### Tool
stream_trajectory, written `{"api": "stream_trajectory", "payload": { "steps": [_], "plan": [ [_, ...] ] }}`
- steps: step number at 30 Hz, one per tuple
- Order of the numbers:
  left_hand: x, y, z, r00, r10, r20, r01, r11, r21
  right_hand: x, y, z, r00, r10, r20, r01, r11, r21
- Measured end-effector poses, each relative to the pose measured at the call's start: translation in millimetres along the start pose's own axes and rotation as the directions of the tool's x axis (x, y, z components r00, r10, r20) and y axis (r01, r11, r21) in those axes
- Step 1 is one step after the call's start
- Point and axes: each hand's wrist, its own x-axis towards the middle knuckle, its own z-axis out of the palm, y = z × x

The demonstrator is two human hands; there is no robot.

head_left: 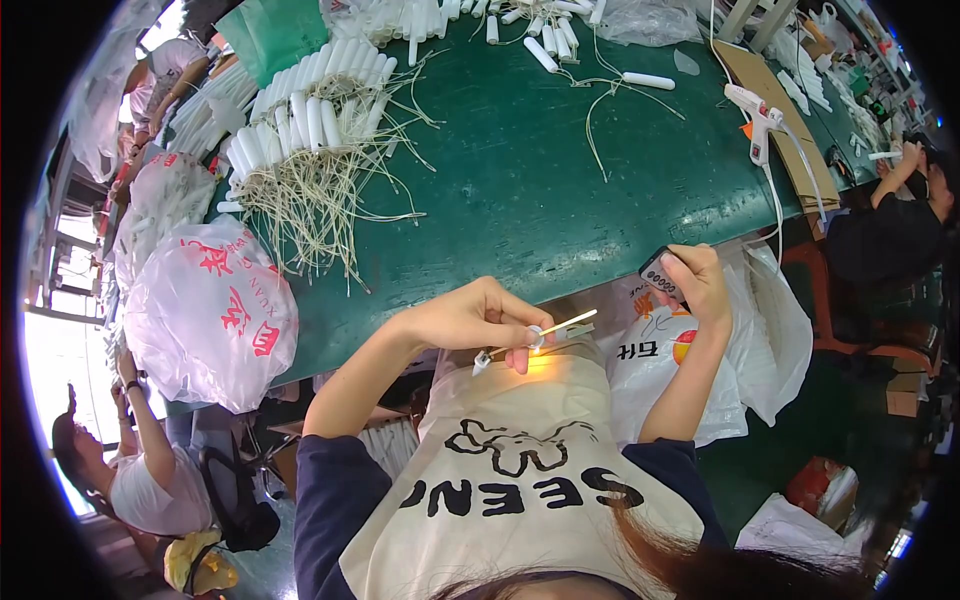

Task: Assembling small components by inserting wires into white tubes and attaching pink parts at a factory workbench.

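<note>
Over my apron, near the table's front edge, my left hand (478,312) is closed in a pinch. Between its fingers is a thin lit LED strip (570,322) with a yellowish glow, and a small white end piece (482,362) hangs on the other side of the fingers. Warm light falls on the apron (530,400) just below. To the right, my right hand (703,285) is closed around a small dark remote control (658,274) with several round buttons. The remote is raised beside the table edge and faces up.
On the green table (500,180) lie white tubes with trailing wires (305,125), loose tubes (648,81) and a white glue gun (755,118) with its cord. A stuffed plastic bag (215,310) bulges at left; another bag (650,360) hangs at right. Co-workers sit on both sides.
</note>
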Motion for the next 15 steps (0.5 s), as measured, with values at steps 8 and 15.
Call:
{"api": "stream_trajectory", "payload": {
  "steps": [8, 15],
  "plan": [
    [-1, 0, 1, 1.000, 0.011, -0.010, -0.011, 1.000, -0.024, 39, 15, 7, 0.824, 0.009, -0.566, -0.101, 0.986, -0.130],
    [-1, -3, -1, 1.000, 0.018, 0.017, -0.017, 1.000, -0.017, 28, -1, 16, 0.946, 0.063, -0.319, -0.073, 0.997, -0.021]
  ]
}}
